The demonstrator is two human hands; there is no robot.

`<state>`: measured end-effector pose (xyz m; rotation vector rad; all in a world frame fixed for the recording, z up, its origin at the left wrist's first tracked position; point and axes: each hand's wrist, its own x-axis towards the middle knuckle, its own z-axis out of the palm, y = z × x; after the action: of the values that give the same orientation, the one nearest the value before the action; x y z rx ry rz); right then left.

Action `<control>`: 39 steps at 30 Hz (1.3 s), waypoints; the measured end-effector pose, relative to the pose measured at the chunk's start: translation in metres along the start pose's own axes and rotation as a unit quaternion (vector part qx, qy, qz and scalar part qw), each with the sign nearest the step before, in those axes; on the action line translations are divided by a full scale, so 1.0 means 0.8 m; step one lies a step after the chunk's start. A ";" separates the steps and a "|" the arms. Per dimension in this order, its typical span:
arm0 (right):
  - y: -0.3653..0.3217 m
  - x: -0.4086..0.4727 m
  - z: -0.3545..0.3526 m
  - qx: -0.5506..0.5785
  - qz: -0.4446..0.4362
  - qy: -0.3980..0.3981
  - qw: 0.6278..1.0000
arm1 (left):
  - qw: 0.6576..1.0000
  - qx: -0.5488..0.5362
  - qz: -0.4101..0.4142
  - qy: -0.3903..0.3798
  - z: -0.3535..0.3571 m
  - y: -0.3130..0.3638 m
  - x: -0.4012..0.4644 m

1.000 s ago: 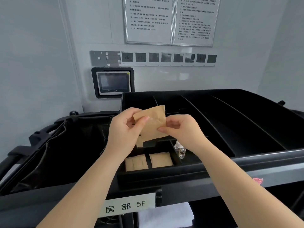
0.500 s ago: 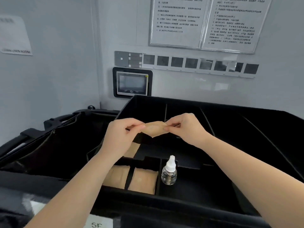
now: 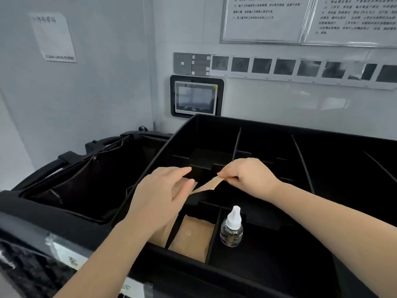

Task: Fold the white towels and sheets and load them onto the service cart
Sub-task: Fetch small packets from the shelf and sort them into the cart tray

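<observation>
The room was a small pale-walled corner. A black fabric bag [image 3: 71,186] hung open on its frame well to the left of the hands, and the black divided tray [image 3: 268,134] of the service cart [image 3: 28,214] spread beneath and to the right of them, its long compartments running back toward the wall. On that wall, up and behind the hands, sat a small touchscreen panel [image 3: 196,96], a row of grey switches and dark display tiles [image 3: 262,65] and, higher, two framed notices [image 3: 264,19].

The left hand [image 3: 163,196] hovered with its fingers straight and loosely spread, fingertips touching the near end of a brown paper packet [image 3: 211,183]. The right hand [image 3: 250,176] pinched the other end of that packet between thumb and forefinger, the remaining fingers curled under. The packet stretched flat between the two hands above the tray's small front compartments.

Directly below the left hand, more brown packets [image 3: 192,237] lay in two narrow compartments. Just below the right hand, a small clear bottle [image 3: 231,230] with a white nozzle cap stood upright in the next compartment.

No white towels or sheets showed anywhere.

A paper sign [image 3: 53,36] far up to the left read "CLEAN LINEN ROOM" along its bottom edge. The framed notices carried Chinese text too blurred to read, and the white label [image 3: 71,258] on the cart's front edge was also illegible.
</observation>
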<state>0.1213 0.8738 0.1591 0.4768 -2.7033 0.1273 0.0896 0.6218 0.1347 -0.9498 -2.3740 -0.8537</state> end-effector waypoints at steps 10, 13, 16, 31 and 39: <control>0.006 -0.004 0.029 -0.111 -0.080 -0.109 0.985 | 1.000 -0.005 -0.013 0.001 0.002 -0.002 -0.004; 0.010 -0.008 0.027 -0.113 -0.061 -0.183 0.975 | 1.000 -0.013 -0.015 -0.001 0.003 -0.002 -0.005; 0.009 -0.012 0.014 -0.005 0.013 -0.182 0.983 | 1.000 -0.021 -0.017 -0.005 0.002 -0.003 -0.005; -0.004 0.010 0.027 0.011 -0.012 -0.370 0.929 | 0.999 -0.026 -0.030 -0.026 0.008 -0.010 -0.003; 0.002 0.003 0.021 0.056 0.002 -0.299 0.953 | 0.998 -0.047 -0.034 -0.030 0.011 -0.015 -0.003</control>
<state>0.1121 0.8721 0.1444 0.6265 -3.3027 0.1571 0.0809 0.6199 0.1225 -0.9488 -2.4481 -0.9845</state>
